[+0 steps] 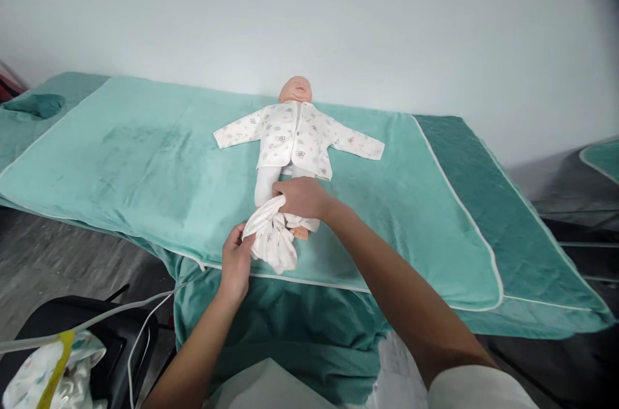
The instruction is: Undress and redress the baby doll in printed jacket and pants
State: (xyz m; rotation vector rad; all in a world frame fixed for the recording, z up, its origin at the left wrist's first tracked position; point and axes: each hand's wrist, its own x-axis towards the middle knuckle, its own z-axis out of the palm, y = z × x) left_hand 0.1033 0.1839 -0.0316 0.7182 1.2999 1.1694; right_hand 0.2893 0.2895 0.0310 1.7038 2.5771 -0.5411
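A baby doll (296,89) lies on its back on the green bed, its head toward the wall. It wears a white printed jacket (294,138) with both sleeves spread out. White baby trousers (273,244) are bunched around its lower legs, and one bare foot (300,233) shows below the cloth. My left hand (236,262) pinches the trousers' left edge near the bed's front. Over the doll's shins, my right hand (302,197) is closed on the upper part of the same cloth. Its fingertips are partly hidden.
A green blanket with white piping (145,157) covers the bed (527,235). At lower left stands a black chair (120,344) with printed cloth (58,373) on it. White cables (130,307) run past the chair to the bed's front edge. A pale wall (309,15) stands behind.
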